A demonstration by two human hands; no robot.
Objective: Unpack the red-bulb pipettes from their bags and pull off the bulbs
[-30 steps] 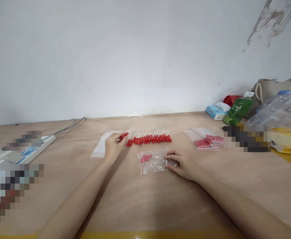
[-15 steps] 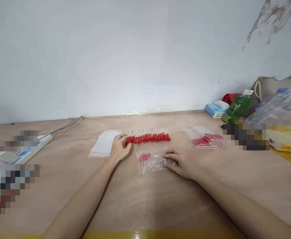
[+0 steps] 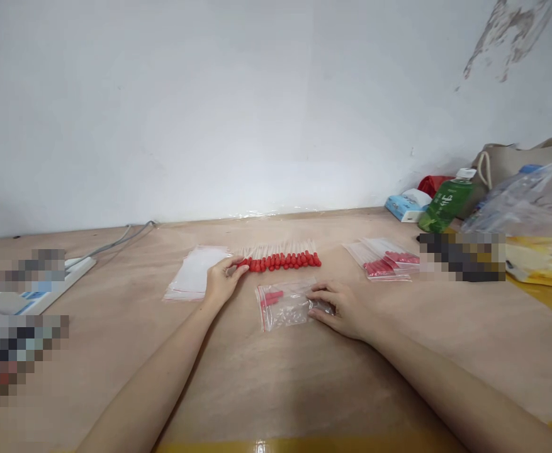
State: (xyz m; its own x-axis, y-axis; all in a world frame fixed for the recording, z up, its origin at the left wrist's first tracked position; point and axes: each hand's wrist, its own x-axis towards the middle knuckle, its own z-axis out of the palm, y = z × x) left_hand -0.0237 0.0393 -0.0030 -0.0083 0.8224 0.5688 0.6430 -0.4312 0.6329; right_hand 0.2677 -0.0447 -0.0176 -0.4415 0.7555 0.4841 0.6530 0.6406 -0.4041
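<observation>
Pale thin sticks with red rounded ends [image 3: 282,260] lie side by side in a row, red ends toward me. My left hand [image 3: 221,279] is at the row's left end, thumb and forefinger closed on a red end there. In front of the row lies a clear zip bag [image 3: 287,314] with a red line along its left edge and a couple of red pieces [image 3: 272,297] inside. My right hand [image 3: 337,307] grips the bag's right end between thumb and fingers. A stack of flat zip bags [image 3: 188,277] lies beside my left hand.
Filled zip bags with red pieces [image 3: 382,267] lie at the right. Behind them stand a blue tissue pack [image 3: 404,209] and a green bottle [image 3: 448,204]; plastic bags [image 3: 525,207] sit further right. A white power strip [image 3: 53,289] with a grey cable [image 3: 115,238] is at the left.
The whole view has shifted slightly. My left hand stays at the left end of the row, its finger and thumb a little closer together. My right hand remains on the bag.
</observation>
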